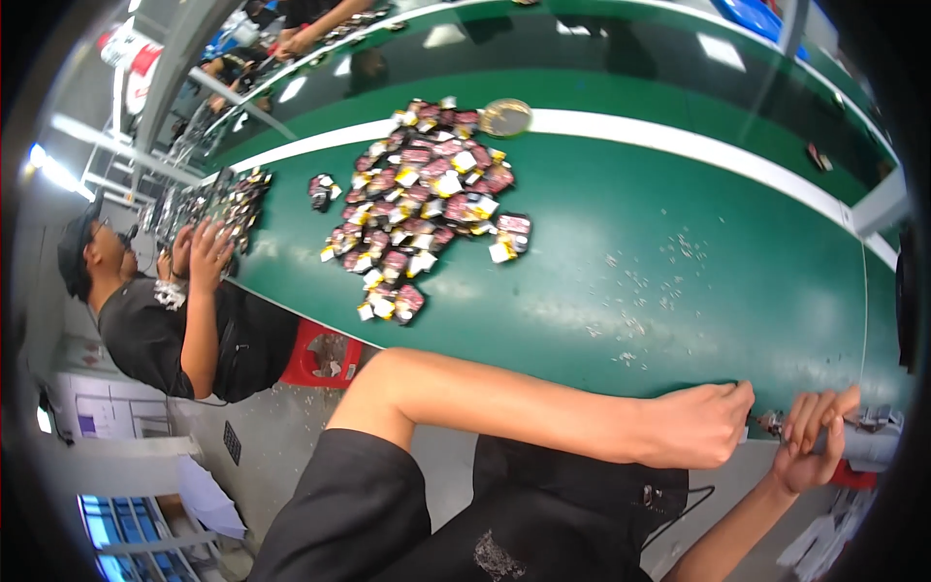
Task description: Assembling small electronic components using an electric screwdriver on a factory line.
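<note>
My left hand (700, 427) is a closed fist at the near edge of the green belt (718, 252), at the lower right. Just to its right, my right hand (813, 444) curls its fingers around a grey, elongated object (868, 438) that lies along the table edge. A small metallic end of that object (770, 423) shows between the two hands and touches my left fist. What exactly the object is stays unclear, since the picture's rim bends and darkens it. My left forearm stretches across the lower middle of the view.
A heap of several small dark-red, yellow and white flat packs (427, 199) lies on the belt, with a round metal tin (505, 117) behind it. White scraps (640, 291) dot the belt. A co-worker (155, 320) handles parts (218, 199) at left. A red bin (320, 354) stands below.
</note>
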### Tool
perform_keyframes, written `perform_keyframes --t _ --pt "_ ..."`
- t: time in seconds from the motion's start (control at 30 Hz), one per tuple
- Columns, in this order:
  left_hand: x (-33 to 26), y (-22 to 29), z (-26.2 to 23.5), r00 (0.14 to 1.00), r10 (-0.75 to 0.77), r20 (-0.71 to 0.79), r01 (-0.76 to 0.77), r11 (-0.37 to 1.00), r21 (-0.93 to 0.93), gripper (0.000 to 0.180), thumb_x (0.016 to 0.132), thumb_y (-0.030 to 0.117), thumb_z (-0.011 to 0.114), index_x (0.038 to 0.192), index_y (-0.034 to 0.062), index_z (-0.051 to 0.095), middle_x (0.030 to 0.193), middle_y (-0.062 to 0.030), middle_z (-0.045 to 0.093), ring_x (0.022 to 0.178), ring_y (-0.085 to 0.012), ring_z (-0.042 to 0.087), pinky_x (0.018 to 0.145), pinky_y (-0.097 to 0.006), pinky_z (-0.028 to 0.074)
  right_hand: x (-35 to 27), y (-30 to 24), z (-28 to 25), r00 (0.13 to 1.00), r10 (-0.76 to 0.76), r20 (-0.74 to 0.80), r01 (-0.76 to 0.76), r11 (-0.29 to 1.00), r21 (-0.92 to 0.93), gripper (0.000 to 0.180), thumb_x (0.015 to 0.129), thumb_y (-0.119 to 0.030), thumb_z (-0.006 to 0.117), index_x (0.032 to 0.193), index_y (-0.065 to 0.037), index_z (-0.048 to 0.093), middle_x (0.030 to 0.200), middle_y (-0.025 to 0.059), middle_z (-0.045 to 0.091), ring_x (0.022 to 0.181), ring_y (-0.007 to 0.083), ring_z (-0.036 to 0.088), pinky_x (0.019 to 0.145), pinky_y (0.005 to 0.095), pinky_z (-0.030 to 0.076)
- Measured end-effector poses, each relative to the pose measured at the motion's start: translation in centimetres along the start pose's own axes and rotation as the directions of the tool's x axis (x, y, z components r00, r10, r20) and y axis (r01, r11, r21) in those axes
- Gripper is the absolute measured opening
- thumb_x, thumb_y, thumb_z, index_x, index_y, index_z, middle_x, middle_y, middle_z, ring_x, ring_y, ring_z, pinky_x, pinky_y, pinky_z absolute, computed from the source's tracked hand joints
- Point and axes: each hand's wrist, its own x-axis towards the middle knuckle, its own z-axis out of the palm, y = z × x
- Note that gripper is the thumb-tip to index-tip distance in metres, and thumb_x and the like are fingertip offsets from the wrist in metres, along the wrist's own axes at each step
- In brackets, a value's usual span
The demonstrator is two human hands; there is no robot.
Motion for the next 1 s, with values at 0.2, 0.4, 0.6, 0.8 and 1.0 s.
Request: perform_keyframes --t 0.2,0.4,0.6,0.8,1.0 --pt "-5.8 -4.0 -9.0 0.908 -0.403 -0.115 0.381 0.908 -0.174 0.032 0.077 0.006 0.062 0.106 -0.0057 0.056 0.109 -0.0195 0.059 0.097 -0.0335 0.06 0.077 -0.038 0.052 -0.7 -1.5 0.2 0.968 -0.141 -0.207 0.185 0.96 0.209 0.008 0.091 -0.01 0.047 0.089 -0.005 0.041 0.052 -0.0022 0.031 0.041 0.0073 0.025 0.045 0.0223 0.029" --pt "-15.3 -11.6 -18.4 0.604 -0.652 -0.458 0.796 0.531 0.292 0.027 0.078 0.001 0.068 0.105 0.0004 0.062 0.102 -0.0153 0.065 0.094 -0.031 0.063 0.083 -0.037 0.049 -0.7 1.4 0.2 0.96 0.024 -0.28 0.053 0.963 0.264 0.007 0.091 -0.009 0.047 0.091 -0.004 0.041 0.053 -0.0024 0.03 0.042 0.0066 0.026 0.045 0.0228 0.029" --pt "-19.0 -14.4 -19.1 0.537 -0.718 -0.443 0.831 0.358 0.427 0.026 0.088 0.008 0.059 0.113 0.0 0.06 0.116 -0.0177 0.061 0.109 -0.0344 0.056 0.093 -0.041 0.043 -0.5 3.1 1.5 0.913 0.19 -0.361 -0.008 0.894 0.449 0.008 0.09 -0.011 0.049 0.091 -0.005 0.044 0.052 -0.0026 0.031 0.042 0.0073 0.028 0.045 0.0239 0.03" --pt "-9.2 -10.9 -12.9 0.751 -0.637 -0.176 0.659 0.707 0.256 0.029 0.076 -0.001 0.068 0.104 -0.0009 0.061 0.112 -0.0147 0.059 0.104 -0.0314 0.057 0.086 -0.039 0.048 -0.5 3.7 0.8 0.954 0.168 -0.248 -0.022 0.865 0.501 0.007 0.09 -0.012 0.047 0.091 -0.006 0.045 0.052 -0.0017 0.033 0.042 0.0083 0.031 0.046 0.0256 0.032" --pt "-6.8 -10.5 -8.4 0.797 -0.6 0.063 0.583 0.793 0.178 0.018 0.075 -0.001 0.067 0.092 -0.0021 0.062 0.094 -0.0103 0.058 0.086 -0.028 0.058 0.068 -0.039 0.051 -0.8 3.5 -0.1 0.955 0.172 -0.243 -0.01 0.834 0.551 0.007 0.091 -0.013 0.046 0.092 -0.006 0.045 0.052 -0.001 0.035 0.041 0.0089 0.034 0.048 0.0262 0.035"
